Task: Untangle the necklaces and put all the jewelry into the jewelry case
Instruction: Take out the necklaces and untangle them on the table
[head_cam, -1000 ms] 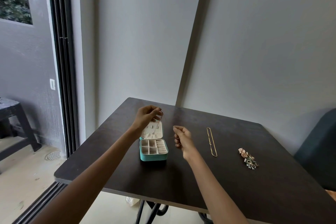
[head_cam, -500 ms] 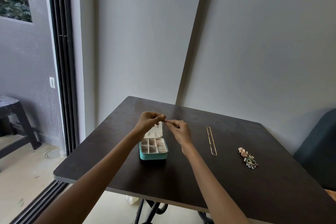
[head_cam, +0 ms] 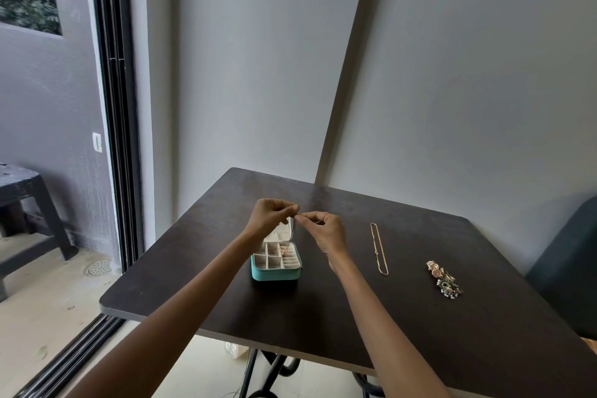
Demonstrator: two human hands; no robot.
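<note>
At the far left, outside the sliding door frame, a dark stool stands on the pale floor. Next comes the dark surface. Above its left-middle part the left hand is raised with fingers curled, thumb and forefinger pinched together on something too fine to make out, probably a thin chain. Right under the two hands sits the teal jewelry case, lid up, its pale compartments showing; a small pinkish pendant lies or hangs at the middle compartments, and I cannot tell which. The right hand meets the left fingertip to fingertip above the case lid, also pinching at the same spot. Further right, well apart from the case, a gold necklace lies stretched out in a narrow loop on the surface. Beyond it, near the right edge, rests a small heap of mixed jewelry.
</note>
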